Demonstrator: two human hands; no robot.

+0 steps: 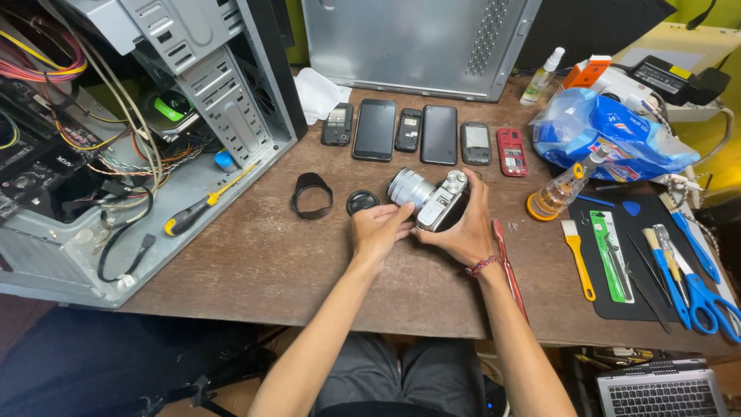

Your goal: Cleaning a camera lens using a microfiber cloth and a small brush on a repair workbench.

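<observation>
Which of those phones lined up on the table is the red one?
The small red phone at the row's right end; the other five are black or grey.

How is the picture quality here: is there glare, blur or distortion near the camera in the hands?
Head view: even, soft light; the camera held by the left hand and right hand is sharp; mild glare on its silver lens barrel; wide-angle bending shows at the edges, where the computer case leans.
</observation>
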